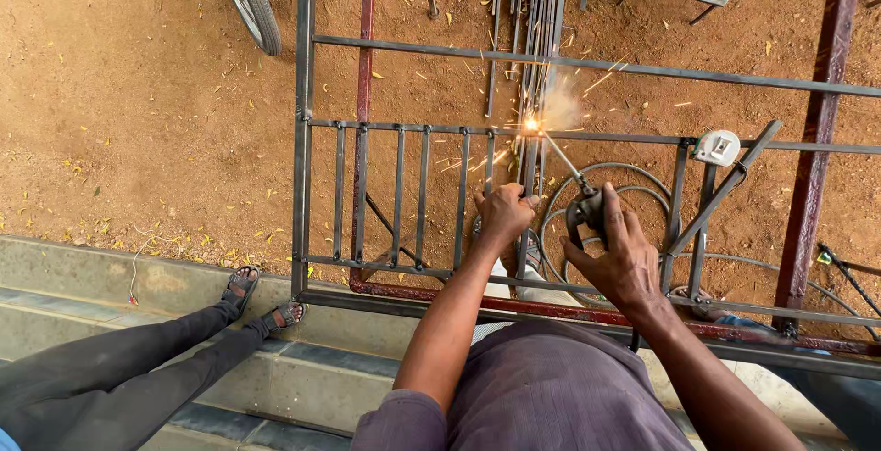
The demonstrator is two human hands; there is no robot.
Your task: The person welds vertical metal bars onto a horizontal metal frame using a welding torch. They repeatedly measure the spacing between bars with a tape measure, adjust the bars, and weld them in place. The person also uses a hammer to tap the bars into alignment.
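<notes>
Head view, bundled rods (541,11), wheel (252,1), cable (633,176)

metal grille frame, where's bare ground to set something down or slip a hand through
Bare dirt lies left of the grille frame, between the cycle wheel and the concrete step. The upper bay above the vertical bars is open on its right half. Crowded: around the weld sparks, loose rods, left hand, right hand on the electrode holder, coiled cable.

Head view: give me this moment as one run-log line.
right hand: grips electrode holder | rod tip sparking at grille joint | left hand: fingers around vertical bar | bystander's legs at left
</notes>
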